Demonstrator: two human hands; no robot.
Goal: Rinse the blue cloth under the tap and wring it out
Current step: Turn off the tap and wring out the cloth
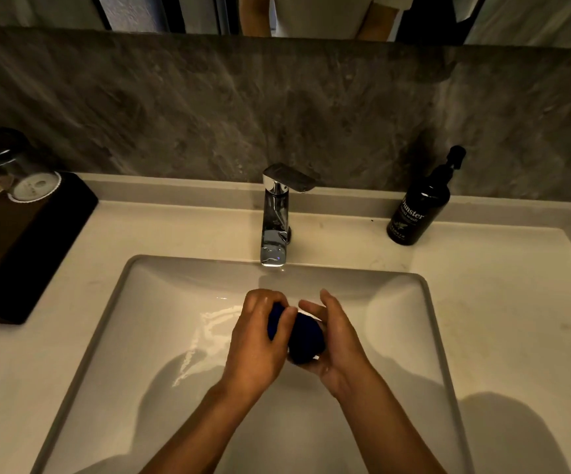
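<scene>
Dark blue cloth (303, 336) (bunched into a tight wad) sits just below the chrome tap (275, 217)

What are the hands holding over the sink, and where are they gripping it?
The bunched blue cloth: the left hand grips its left end, the right hand cups its right side.

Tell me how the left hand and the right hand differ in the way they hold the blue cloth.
The left hand curls its fingers over the top of the blue cloth, knuckles up; the right hand cups the cloth from the side and below, palm turned inward. The left hand's fingers are bent tight, while the right hand's fingers look straighter. Both look wet and hold the bunched cloth over the sink.
</scene>
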